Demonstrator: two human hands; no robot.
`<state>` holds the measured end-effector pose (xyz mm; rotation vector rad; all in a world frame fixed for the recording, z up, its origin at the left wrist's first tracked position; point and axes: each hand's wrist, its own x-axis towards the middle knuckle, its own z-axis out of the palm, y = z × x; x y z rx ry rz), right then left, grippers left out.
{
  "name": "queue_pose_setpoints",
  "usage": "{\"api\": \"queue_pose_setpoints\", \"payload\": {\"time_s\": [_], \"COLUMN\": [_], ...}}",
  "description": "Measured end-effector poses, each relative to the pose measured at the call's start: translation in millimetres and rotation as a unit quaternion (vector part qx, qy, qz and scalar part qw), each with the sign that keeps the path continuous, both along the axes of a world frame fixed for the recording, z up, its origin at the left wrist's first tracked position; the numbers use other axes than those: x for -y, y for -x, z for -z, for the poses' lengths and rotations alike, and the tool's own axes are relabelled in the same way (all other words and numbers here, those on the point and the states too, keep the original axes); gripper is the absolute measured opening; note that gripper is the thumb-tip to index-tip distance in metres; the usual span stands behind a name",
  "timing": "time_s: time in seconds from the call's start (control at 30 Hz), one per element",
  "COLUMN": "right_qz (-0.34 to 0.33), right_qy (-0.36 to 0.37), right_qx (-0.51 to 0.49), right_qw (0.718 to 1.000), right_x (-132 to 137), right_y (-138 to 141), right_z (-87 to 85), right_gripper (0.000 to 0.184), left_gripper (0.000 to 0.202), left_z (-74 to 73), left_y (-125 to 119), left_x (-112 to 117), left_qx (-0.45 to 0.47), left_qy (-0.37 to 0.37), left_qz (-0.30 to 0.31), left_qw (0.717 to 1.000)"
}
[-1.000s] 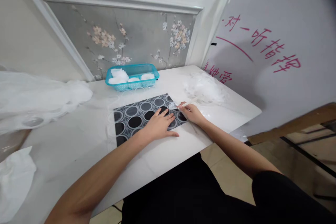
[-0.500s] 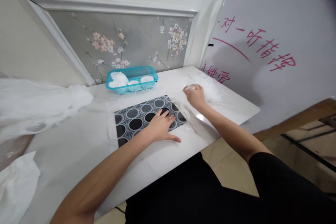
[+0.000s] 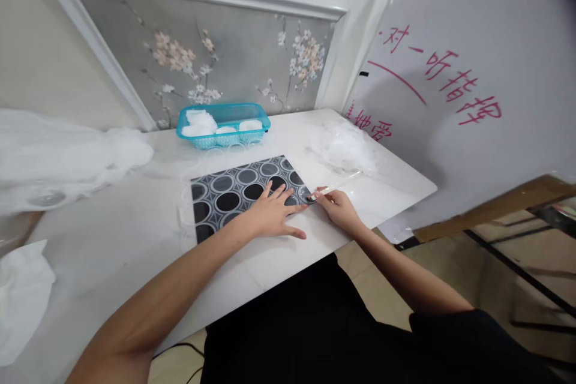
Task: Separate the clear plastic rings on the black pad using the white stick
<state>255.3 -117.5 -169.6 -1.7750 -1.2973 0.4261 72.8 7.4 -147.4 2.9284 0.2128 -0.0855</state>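
A black-and-grey sheet patterned with circles (image 3: 227,202) lies on the white table. My left hand (image 3: 272,215) rests flat on its right part, fingers spread, holding nothing. At the sheet's right corner, my right hand (image 3: 336,207) is closed in a pinch on a thin pale strip (image 3: 335,185), which slants up to the right; its exact kind is unclear. Clear ring outlines (image 3: 236,149) show along the sheet's back and left edges. Beyond the right hand lies a heap of crumpled clear plastic (image 3: 344,147).
A blue plastic basket (image 3: 222,109) with white wads stands at the back by the wall. White plastic wrapping (image 3: 67,153) and a white cloth-like piece (image 3: 22,300) are at the left. A whiteboard with red writing (image 3: 486,60) leans at the right beyond the table (image 3: 135,246).
My right hand has come from the plastic heap toward me and down to the sheet's right corner, with the pale strip now showing in it. My left hand stays spread on the sheet.
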Motion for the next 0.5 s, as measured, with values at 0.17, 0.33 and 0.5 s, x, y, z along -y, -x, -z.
{"api": "queue_pose_setpoints", "payload": {"time_s": [0.17,0.33,0.5], "right_qz": [0.011,0.006,0.020], "right_qy": [0.010,0.010,0.027], "right_qx": [-0.016,-0.021,0.031], "right_qw": [1.000,1.000,0.999], "right_x": [3.4,1.6,4.5], "right_y": [4.2,3.2,6.2], "right_z": [-0.1,-3.6,-0.4], "right_gripper": [0.037,0.036,0.038], "left_gripper": [0.086,0.085,0.087], "left_z": [-1.5,-2.0,-1.5], "left_y": [-0.1,0.5,1.3], "left_x": [-2.5,-1.6,-2.2], "left_qx": [-0.014,-0.025,-0.026], "left_qy": [0.022,0.023,0.028], "left_qz": [-0.002,-0.001,-0.004], "left_qw": [1.000,0.999,0.999]}}
